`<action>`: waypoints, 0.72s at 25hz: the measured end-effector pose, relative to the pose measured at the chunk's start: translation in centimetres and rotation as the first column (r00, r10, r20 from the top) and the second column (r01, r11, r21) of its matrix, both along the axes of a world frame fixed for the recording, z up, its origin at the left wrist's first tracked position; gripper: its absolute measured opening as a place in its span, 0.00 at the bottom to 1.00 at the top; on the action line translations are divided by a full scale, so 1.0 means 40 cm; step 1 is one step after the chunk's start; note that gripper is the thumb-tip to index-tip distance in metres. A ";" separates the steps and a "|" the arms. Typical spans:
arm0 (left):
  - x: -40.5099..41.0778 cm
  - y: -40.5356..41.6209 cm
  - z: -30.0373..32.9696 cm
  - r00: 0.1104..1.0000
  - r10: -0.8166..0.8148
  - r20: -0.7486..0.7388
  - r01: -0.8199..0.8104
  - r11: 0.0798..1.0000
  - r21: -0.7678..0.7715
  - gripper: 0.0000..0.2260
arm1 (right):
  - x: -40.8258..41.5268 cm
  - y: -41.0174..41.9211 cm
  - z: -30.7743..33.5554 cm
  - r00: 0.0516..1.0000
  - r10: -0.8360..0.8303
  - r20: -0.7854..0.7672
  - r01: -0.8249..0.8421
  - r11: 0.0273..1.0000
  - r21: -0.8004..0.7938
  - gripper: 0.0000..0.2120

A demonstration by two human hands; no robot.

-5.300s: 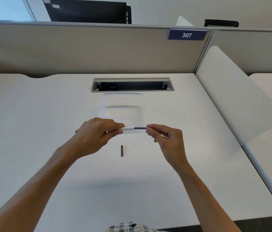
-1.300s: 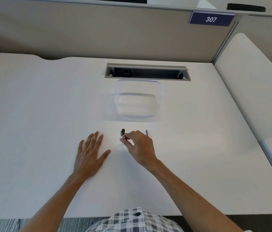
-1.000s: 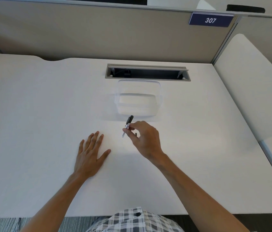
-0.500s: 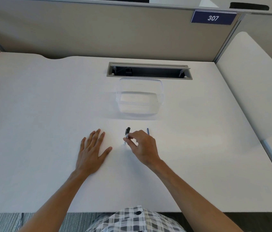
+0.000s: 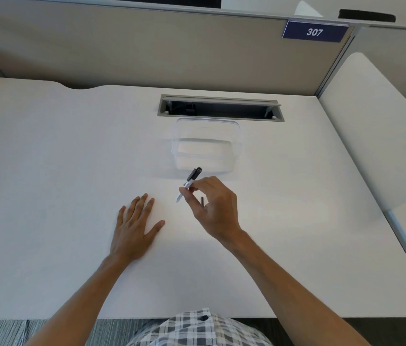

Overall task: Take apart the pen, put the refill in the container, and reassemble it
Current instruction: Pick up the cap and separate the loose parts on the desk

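We hold the pen body (image 5: 189, 184) in the right hand (image 5: 212, 208), pinched between thumb and fingertips (image 5: 192, 189) near its middle. It is lifted off the bench (image 5: 47, 171) and tilted, dark capped end up and away from us, pale lower end down toward the bench. The grip sits mid-barrel, probably so the piece balances and either end is free for the next fitting.

A short dark piece (image 5: 202, 201) shows in the gap under the curled fingers of the same hand. We cannot tell whether it is the pen's tip section or the end of the refill, nor whether it lies on the bench or is tucked against the palm.

The left hand (image 5: 134, 226) lies flat on the bench, fingers straight and slightly spread, holding nothing. Judgement: it is parked there as a steadying rest, near enough to join the right hand when two hands are needed for screwing parts together.

The clear container (image 5: 207, 146) stands beyond the right hand, just in front of the cable slot (image 5: 219, 108). It sits within easy reach on the centre line, which suits dropping a refill in. Through its walls we see no refill; the plastic is faint, so we note this as uncertain.

Judgement on stage: pen is partly disassembled, refill transfer not confirmed.
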State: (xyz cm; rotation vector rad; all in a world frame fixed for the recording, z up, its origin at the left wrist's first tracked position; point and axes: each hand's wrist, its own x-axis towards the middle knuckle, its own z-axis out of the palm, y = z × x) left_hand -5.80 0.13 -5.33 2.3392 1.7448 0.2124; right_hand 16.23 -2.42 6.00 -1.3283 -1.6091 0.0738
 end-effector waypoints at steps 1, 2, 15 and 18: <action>0.000 -0.001 0.000 1.000 0.001 0.001 -0.001 1.000 0.004 0.32 | 0.000 -0.007 -0.020 1.000 -0.007 0.020 0.008 0.999 -0.043 0.05; 0.000 -0.002 0.000 1.000 0.001 0.002 -0.001 1.000 0.009 0.32 | 0.000 -0.014 -0.045 0.999 -0.008 0.051 0.013 0.995 -0.103 0.04; 0.002 -0.004 0.006 1.000 0.002 -0.003 -0.002 1.000 0.007 0.33 | 0.001 0.001 -0.029 0.996 -0.030 0.088 0.046 0.982 -0.183 0.05; 0.002 -0.002 0.006 1.000 0.001 -0.007 -0.001 1.000 0.005 0.33 | 0.005 0.012 0.022 0.997 -0.037 0.064 0.045 0.990 -0.137 0.05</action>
